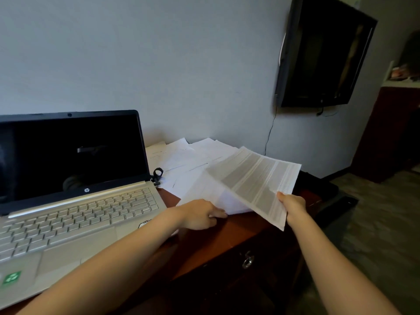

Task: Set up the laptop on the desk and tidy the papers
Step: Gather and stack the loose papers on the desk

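Laptop (75, 189) faces person; sheet (254, 180) diagonal.

The person's two forearms are bare along the whole length that shows, and so are the left grip (200, 214) and the right grip (293, 204). The forearms are smooth and rounded. A thin dark line lies beside the right wrist; whether it is a band or a shadow is too small to tell.

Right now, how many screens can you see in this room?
2: the laptop screen, dark, on the desk at left, and the television mounted on the wall at upper right. More could be out of view.
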Available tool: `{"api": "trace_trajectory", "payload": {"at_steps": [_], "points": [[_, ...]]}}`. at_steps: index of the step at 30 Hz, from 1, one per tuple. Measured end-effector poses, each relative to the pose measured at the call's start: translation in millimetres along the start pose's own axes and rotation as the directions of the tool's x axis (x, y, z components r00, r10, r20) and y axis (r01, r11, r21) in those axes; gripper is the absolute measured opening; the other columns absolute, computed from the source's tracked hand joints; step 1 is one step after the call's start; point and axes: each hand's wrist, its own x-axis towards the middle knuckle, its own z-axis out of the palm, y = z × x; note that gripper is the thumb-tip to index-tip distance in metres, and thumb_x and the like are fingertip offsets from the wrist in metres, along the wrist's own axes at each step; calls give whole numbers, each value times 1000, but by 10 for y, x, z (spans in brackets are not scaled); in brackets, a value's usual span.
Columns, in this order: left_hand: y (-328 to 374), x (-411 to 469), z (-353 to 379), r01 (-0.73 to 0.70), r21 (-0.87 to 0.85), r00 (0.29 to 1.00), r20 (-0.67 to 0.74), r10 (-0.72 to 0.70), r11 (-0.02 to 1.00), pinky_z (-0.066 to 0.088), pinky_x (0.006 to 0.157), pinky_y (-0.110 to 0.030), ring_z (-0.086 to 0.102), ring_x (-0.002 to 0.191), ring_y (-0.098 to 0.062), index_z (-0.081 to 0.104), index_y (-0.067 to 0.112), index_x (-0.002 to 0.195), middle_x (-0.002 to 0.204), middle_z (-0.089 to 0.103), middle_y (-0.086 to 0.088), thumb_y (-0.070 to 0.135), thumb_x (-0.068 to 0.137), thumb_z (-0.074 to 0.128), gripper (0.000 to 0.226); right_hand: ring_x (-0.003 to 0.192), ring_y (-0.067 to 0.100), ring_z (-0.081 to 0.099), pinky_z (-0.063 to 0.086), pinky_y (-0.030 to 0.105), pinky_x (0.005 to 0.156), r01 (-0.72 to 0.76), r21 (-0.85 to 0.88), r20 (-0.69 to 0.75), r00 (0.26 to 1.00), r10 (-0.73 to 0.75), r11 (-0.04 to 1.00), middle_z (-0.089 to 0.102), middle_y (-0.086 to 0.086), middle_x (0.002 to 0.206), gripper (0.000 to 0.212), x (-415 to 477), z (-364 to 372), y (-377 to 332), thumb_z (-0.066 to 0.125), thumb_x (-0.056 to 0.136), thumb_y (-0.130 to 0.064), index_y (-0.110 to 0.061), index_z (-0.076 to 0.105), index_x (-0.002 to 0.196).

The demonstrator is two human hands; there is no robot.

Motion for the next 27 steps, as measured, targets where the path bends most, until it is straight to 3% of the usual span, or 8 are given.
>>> {"api": "trace_trajectory", "payload": {"at_steps": [6, 10, 13, 16, 19, 22, 25, 27], "points": [[148, -193, -85, -51, -340, 998, 4, 55, 939, 43, 102, -24, 60, 111, -10, 73, 12, 104, 114, 69, 0, -6, 81, 47, 39, 106, 36, 60, 48, 35, 81, 120, -241, 5, 992, -122, 963, 62, 20, 117, 27, -33, 82, 58, 56, 91, -9, 4, 59, 115], [47, -176, -184, -64, -659, 966, -229, -119, 750, 47, 83, -17, 65, 90, -2, 70, 16, 64, 84, 72, 3, -11, 82, 49, 38, 96, 33, 62, 46, 31, 69, 157, -396, 36, 987, -155, 905, 64, 17, 108, 23, -107, 114, 63, 54, 92, -10, 3, 59, 110], [-100, -5, -176, 65, -594, 891, -327, -315, 802, 38, 101, -26, 52, 120, -20, 67, 18, 97, 123, 59, -5, -6, 86, 43, 35, 83, 27, 59, 47, 31, 68, 197, -484, 64, 980, -189, 853, 63, 12, 99, 23, -133, 159, 87, 48, 93, -11, 1, 61, 106], [-197, 157, -84, 365, -554, 858, -111, -501, 748, 33, 102, -29, 40, 130, -27, 36, 14, 139, 145, 36, -12, 18, 95, 46, 46, 103, 30, 56, 48, 36, 78, 208, -578, 39, 973, -228, 789, 54, 17, 122, 30, -182, 257, 95, 45, 92, -11, 0, 56, 117], [-197, 226, -56, 391, -672, 797, -94, -597, 628, 35, 104, -35, 41, 129, -31, 29, 6, 143, 142, 40, -16, 23, 94, 47, 54, 127, 33, 37, 41, 41, 97, 165, -630, -7, 976, -218, 759, 36, 18, 140, 46, -260, 383, 80, 48, 92, -14, 0, 36, 134], [-209, 264, -107, 361, -782, 746, -86, -661, 509, 46, 90, -34, 51, 116, -31, 36, -6, 137, 128, 50, -21, 19, 91, 51, 54, 129, 33, 36, 36, 43, 105, 178, -637, 6, 974, -227, 750, 37, 17, 141, 51, -279, 445, 117, 50, 91, -14, -1, 31, 136], [-241, 206, -128, 366, -835, 736, -10, -677, 411, 42, 91, -33, 49, 117, -31, 37, -3, 137, 130, 48, -19, 22, 92, 55, 55, 124, 36, 45, 43, 45, 100, 186, -533, -9, 974, -226, 826, 41, 19, 138, 56, -233, 415, 150, 52, 88, -7, 0, 29, 139], [-263, 171, -78, 410, -779, 755, -1, -656, 474, 38, 90, -31, 47, 121, -30, 38, -2, 137, 134, 47, -16, 21, 92, 55, 53, 118, 37, 50, 49, 40, 89, 168, -451, -17, 980, -196, 877, 46, 20, 134, 53, -221, 366, 132, 52, 88, -3, 2, 30, 137]]}}
